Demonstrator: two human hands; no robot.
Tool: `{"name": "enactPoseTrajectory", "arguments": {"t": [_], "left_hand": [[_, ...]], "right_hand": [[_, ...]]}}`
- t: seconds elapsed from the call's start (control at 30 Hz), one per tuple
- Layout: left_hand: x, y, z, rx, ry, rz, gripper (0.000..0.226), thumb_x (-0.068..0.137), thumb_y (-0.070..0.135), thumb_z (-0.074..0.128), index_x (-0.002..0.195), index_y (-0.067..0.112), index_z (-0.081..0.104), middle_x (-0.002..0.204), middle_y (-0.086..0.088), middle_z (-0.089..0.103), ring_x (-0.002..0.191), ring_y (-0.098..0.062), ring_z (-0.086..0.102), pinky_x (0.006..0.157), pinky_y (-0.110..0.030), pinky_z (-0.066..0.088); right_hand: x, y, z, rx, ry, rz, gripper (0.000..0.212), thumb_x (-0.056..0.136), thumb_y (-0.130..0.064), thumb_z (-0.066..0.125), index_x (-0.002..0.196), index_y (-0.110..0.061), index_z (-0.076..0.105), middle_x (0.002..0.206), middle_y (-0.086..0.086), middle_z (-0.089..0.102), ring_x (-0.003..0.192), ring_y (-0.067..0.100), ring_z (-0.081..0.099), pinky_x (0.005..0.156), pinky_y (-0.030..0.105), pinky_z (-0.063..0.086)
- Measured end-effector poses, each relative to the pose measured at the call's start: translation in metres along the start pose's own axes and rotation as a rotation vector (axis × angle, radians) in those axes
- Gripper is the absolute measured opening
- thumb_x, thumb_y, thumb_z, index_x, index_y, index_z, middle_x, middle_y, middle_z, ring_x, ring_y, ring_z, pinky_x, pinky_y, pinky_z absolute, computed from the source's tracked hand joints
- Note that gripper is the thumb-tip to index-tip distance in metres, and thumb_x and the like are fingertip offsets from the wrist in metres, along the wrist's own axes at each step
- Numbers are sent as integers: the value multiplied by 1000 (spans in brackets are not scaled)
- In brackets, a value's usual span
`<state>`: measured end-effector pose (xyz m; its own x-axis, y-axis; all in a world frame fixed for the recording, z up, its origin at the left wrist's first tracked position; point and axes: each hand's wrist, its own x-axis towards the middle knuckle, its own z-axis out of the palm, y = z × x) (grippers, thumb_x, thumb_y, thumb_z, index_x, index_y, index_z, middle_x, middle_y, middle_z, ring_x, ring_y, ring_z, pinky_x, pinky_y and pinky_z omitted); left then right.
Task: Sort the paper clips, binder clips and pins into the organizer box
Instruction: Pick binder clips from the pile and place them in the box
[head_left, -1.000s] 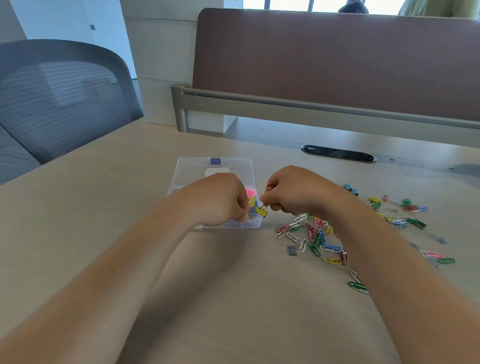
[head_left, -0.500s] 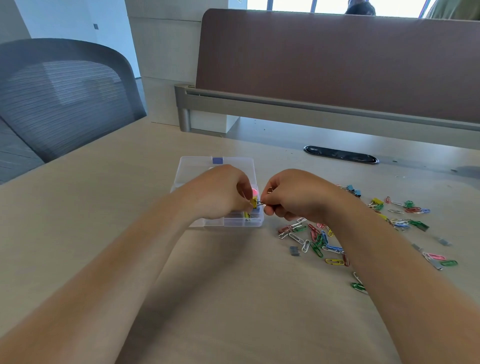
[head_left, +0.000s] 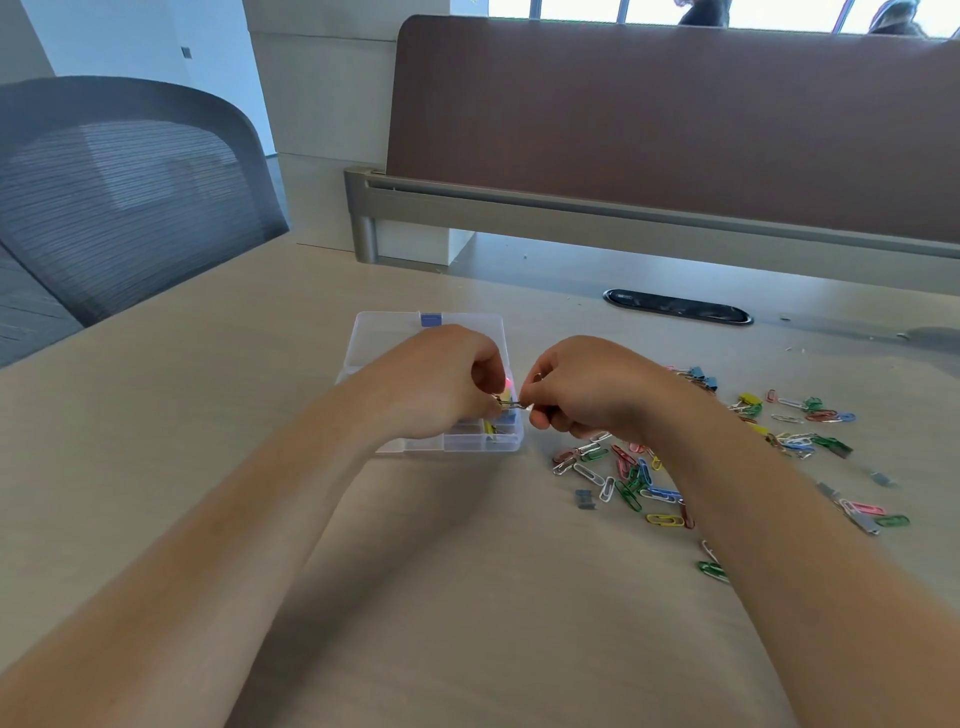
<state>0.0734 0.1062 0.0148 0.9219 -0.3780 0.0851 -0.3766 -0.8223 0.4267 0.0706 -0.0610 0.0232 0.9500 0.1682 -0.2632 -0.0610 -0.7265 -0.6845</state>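
Beige desk (head_left: 156, 467), brown partition (head_left: 675, 130), grey mesh chair (head_left: 119, 187)

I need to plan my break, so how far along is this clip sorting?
Early on, it seems. Done: little shows in the box beyond a yellow piece. In hand: the left hand and right hand both pinch a small clip over the box's near right corner. Left: many paper clips and some binder clips lie scattered on the desk to the right.
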Motion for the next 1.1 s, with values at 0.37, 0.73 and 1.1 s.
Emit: {"name": "enactPoseTrajectory", "arguments": {"t": [0.37,0.73,1.1], "left_hand": [[-3,0,1,49,-45,16,8,81,19,67,83,23,73,79,10,65,73,-7,58,64,-23,45],[-3,2,6,103,-65,59,7,80,25,70,73,27,69,79,9,62,78,-12,58,72,-28,48],[-4,2,4,131,-89,81,17,86,19,60,84,20,77,90,0,68,84,-19,62,79,-34,51]], "right_hand": [[5,-1,-1,-57,67,32,26,100,-10,44,91,-4,68,75,9,65,60,18,52,58,27,42],[3,-1,-3,-145,116,-71,27,99,-11,47,98,-5,73,77,2,66,62,15,53,55,23,43],[-1,-2,-3,-218,182,-123,28,98,-17,49,110,-16,74,107,5,70,89,18,59,65,22,42]]}}
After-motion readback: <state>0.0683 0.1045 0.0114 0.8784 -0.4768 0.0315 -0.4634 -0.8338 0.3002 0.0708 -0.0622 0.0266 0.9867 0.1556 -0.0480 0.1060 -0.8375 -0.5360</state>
